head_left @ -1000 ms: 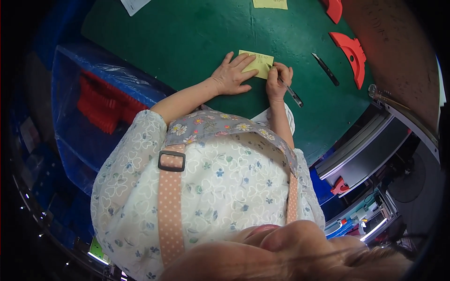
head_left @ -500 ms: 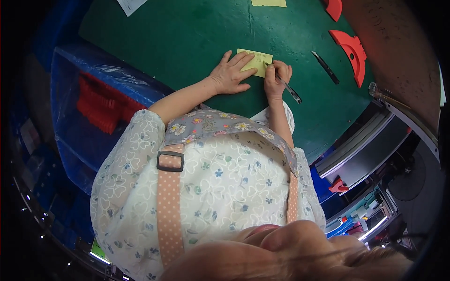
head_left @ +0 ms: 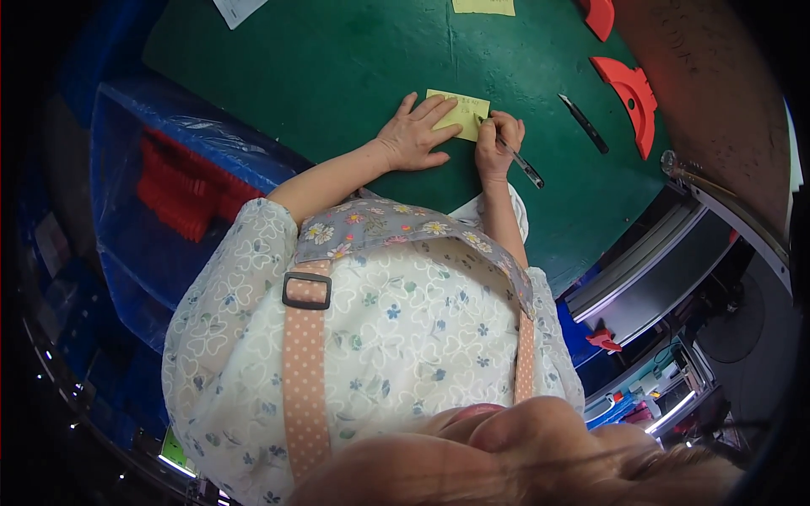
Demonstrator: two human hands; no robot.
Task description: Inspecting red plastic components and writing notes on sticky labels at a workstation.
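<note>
A small yellow paper note point(head_left: 471, 128) with handwriting lies on the green table top point(head_left: 354, 67). My left hand point(head_left: 413, 135) rests flat on its left part, fingers spread, covering some of the writing. On the right, my right hand point(head_left: 499, 143) is closed around a pen point(head_left: 525, 162) with a clear barrel and dark end. The pen slants down to the right, its tip at the note's right part. Off to the right of that hand lies a black craft knife point(head_left: 584, 123), touched by neither hand.
Red curved plastic parts point(head_left: 633, 99) lie along the table's right edge. Another yellow note point(head_left: 484, 7) and a white sheet point(head_left: 240, 8) are at the far side. To my left stands a blue bin point(head_left: 126, 278) lined with clear plastic, holding several red parts point(head_left: 179, 190).
The pen tip and my right hand have shifted very slightly, with a little more writing on the note. My left hand stays in place on the paper.
</note>
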